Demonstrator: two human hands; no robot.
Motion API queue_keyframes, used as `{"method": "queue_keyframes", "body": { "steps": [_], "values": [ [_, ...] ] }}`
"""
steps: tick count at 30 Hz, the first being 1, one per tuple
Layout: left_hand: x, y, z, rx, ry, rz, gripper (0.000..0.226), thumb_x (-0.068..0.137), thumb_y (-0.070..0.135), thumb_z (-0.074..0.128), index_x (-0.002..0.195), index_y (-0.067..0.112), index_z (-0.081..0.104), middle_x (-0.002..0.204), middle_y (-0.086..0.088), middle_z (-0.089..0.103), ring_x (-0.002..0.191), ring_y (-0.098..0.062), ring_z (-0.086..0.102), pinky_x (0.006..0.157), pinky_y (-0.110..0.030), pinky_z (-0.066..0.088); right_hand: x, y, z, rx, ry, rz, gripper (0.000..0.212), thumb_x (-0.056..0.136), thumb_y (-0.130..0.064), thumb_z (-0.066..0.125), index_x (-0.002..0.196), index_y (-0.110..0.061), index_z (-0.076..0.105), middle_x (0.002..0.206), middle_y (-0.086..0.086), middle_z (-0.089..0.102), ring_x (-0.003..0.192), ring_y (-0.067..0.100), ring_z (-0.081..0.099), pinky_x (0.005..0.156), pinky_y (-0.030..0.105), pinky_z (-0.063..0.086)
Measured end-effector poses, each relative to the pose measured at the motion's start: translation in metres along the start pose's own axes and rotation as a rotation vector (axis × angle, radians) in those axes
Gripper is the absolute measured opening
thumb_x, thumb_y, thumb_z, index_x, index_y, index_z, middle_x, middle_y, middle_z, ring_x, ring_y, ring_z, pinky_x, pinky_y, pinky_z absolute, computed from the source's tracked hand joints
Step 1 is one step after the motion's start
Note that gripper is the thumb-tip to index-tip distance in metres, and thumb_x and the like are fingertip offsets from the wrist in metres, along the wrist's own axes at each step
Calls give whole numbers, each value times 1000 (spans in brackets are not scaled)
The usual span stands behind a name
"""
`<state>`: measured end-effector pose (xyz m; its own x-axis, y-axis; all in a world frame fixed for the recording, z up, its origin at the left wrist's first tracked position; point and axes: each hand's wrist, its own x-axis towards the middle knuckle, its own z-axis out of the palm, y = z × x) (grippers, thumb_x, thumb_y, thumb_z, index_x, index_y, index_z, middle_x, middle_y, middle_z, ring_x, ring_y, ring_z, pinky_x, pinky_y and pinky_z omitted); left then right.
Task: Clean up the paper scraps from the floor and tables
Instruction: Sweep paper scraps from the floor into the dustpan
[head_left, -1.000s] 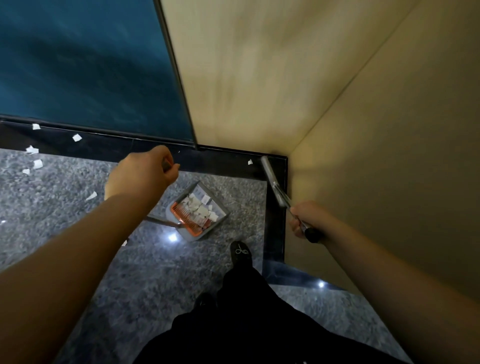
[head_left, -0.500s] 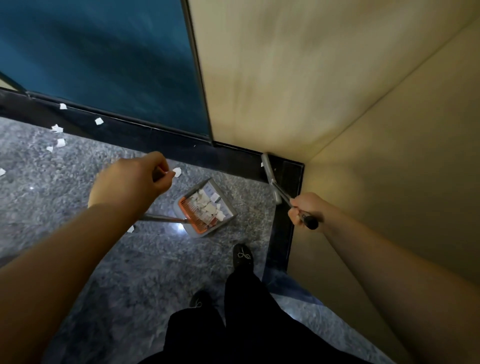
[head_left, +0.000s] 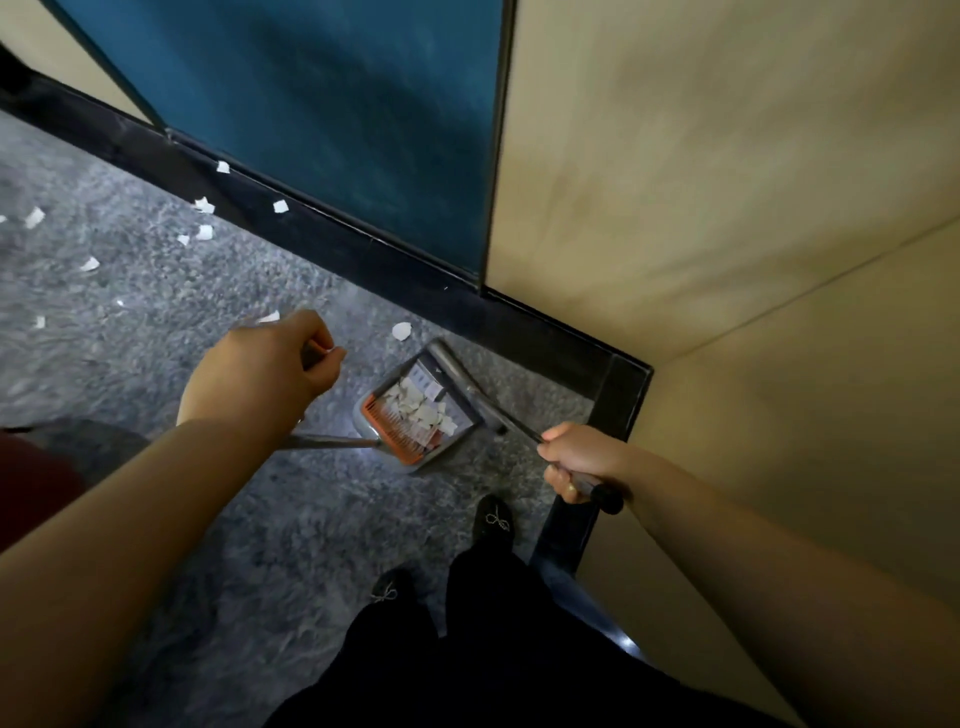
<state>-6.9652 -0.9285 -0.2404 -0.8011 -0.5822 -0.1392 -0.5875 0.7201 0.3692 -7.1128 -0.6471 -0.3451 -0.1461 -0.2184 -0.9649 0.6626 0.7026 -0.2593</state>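
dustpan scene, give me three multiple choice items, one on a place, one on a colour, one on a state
1. Where is the dustpan?
A. on the floor near the wall corner
B. on a table
C. hung on the wall

2. What colour is the comb strip at the dustpan's back?
A. green
B. orange
C. yellow

3. What does the right hand do?
A. hangs open
B. presses flat on the wall
C. grips the broom handle

Answers: 1 A, it sits on the grey floor by the corner. 2 B, the strip is orange. 3 C, the fingers curl round the handle.
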Motion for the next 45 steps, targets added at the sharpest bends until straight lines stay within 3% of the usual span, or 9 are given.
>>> {"method": "queue_keyframes", "body": {
  "steps": [5, 8, 15, 20, 23, 28, 34, 42, 45],
  "values": [
    [-28, -41, -19, 3, 58, -145, 14, 85, 38, 69, 80, 30, 59, 56, 18, 48, 57, -18, 50, 56, -30, 43, -2, -24, 42, -41, -75, -15, 38, 104, -12, 36, 142, -11, 30, 63, 7, 37, 33, 8, 34, 37, 16, 28],
    [-47, -71, -34, 25, 77, -239, 15, 85, 40, 69, 81, 29, 60, 61, 2, 59, 59, -26, 56, 58, -35, 49, 1, -35, 69, -37, -85, -22, 40, 104, -12, 35, 144, -15, 29, 62, 8, 38, 32, 9, 34, 37, 15, 28],
    [-75, -131, -62, 53, 143, -369, 15, 84, 43, 69, 83, 29, 62, 66, -2, 61, 64, -28, 56, 58, -32, 45, 13, -66, 113, -140, -15, -111, 30, 103, -11, 37, 133, -17, 36, 60, 8, 41, 32, 10, 36, 37, 17, 31],
    [-78, -170, -76, 39, 144, -352, 16, 85, 45, 67, 84, 29, 62, 71, -8, 67, 69, -32, 61, 60, -36, 50, 37, -102, 139, -247, 118, -146, 36, 102, -13, 40, 137, -22, 36, 65, 11, 51, 38, 13, 43, 38, 21, 35],
    [-81, -194, -87, 27, 156, -341, 16, 83, 44, 67, 81, 30, 60, 70, -7, 66, 69, -32, 62, 62, -38, 52, 51, -115, 156, -219, 159, -134, 14, 101, -12, 39, 113, -15, 46, 63, 9, 48, 34, 12, 40, 36, 19, 32],
    [-79, -222, -100, 38, 151, -336, 17, 82, 43, 67, 79, 28, 60, 67, -6, 65, 66, -30, 60, 61, -34, 47, 68, -131, 184, -268, 188, -47, 13, 101, -15, 37, 98, -8, 47, 64, 6, 44, 28, 10, 39, 34, 18, 30],
    [-71, -246, -97, 61, 122, -321, 16, 83, 40, 69, 82, 25, 63, 70, -8, 65, 71, -34, 62, 59, -34, 45, 65, -124, 223, -353, 132, 95, 18, 102, -20, 36, 114, -10, 44, 64, 2, 43, 29, 8, 40, 33, 17, 29],
    [-60, -264, -90, 73, 139, -319, 15, 86, 43, 66, 83, 29, 60, 64, 0, 58, 59, -26, 52, 49, -27, 34, 42, -80, 275, -470, -13, 58, 18, 101, -14, 34, 117, -7, 41, 41, 2, 47, 30, 12, 41, 34, 20, 35],
    [-59, -267, -87, 84, 150, -312, 17, 87, 44, 65, 86, 27, 61, 68, -3, 60, 60, -26, 51, 50, -27, 33, 30, -68, 293, -501, -73, 53, 6, 102, -13, 34, 107, -15, 37, 39, 2, 44, 33, 13, 37, 36, 19, 34]
  ]
}}
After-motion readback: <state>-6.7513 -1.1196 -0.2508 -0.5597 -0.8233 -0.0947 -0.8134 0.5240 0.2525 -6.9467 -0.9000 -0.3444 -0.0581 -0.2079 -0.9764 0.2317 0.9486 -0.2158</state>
